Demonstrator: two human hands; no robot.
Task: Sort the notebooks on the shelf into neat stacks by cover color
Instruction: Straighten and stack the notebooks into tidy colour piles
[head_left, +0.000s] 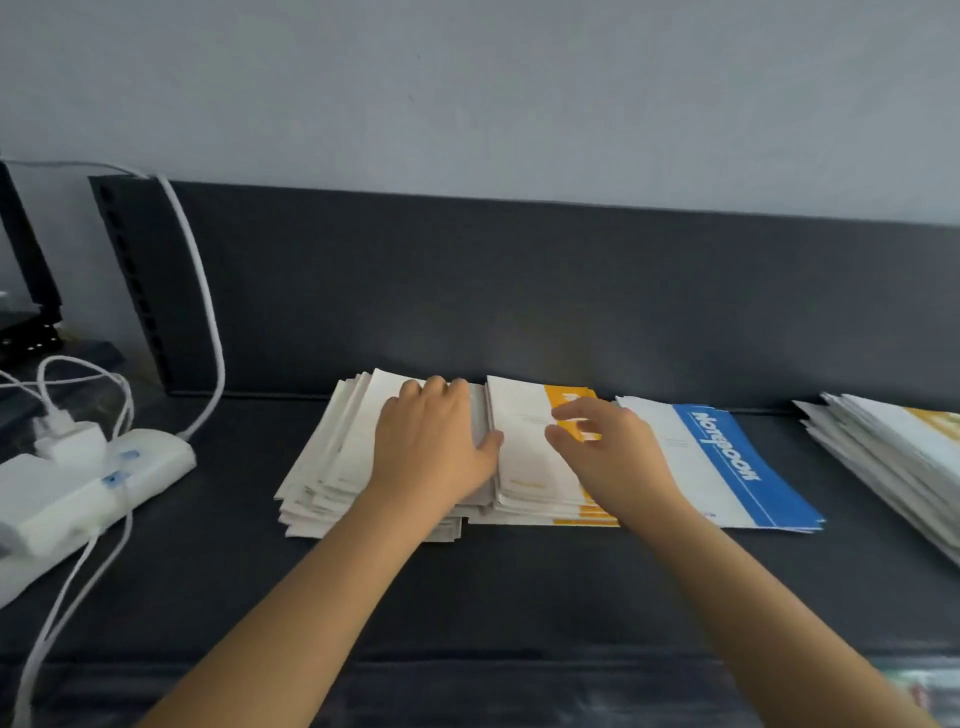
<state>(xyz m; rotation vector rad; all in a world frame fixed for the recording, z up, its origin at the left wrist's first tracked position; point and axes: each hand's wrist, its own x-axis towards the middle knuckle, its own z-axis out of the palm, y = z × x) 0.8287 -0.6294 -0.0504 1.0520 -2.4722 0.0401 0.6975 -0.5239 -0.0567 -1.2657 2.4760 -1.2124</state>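
Note:
Three piles of notebooks lie side by side on the dark shelf (519, 587). The left pile (332, 462) is loosely fanned and shows white covers. My left hand (434, 441) lies flat on top of it, fingers straight, thumb at its right edge. The middle stack (524, 457) has a white cover with a yellow band. My right hand (605, 447) hovers over that band with fingers loosely spread and slightly bent, holding nothing. To the right lies a white notebook with a blue band (737, 462) printed "Notebook".
A further slanted pile of notebooks (893, 457), yellow-banded on top, sits at the far right edge. A white power strip (98, 483) with plugs and cables lies at the left. The shelf's dark back panel (519, 291) rises behind the piles.

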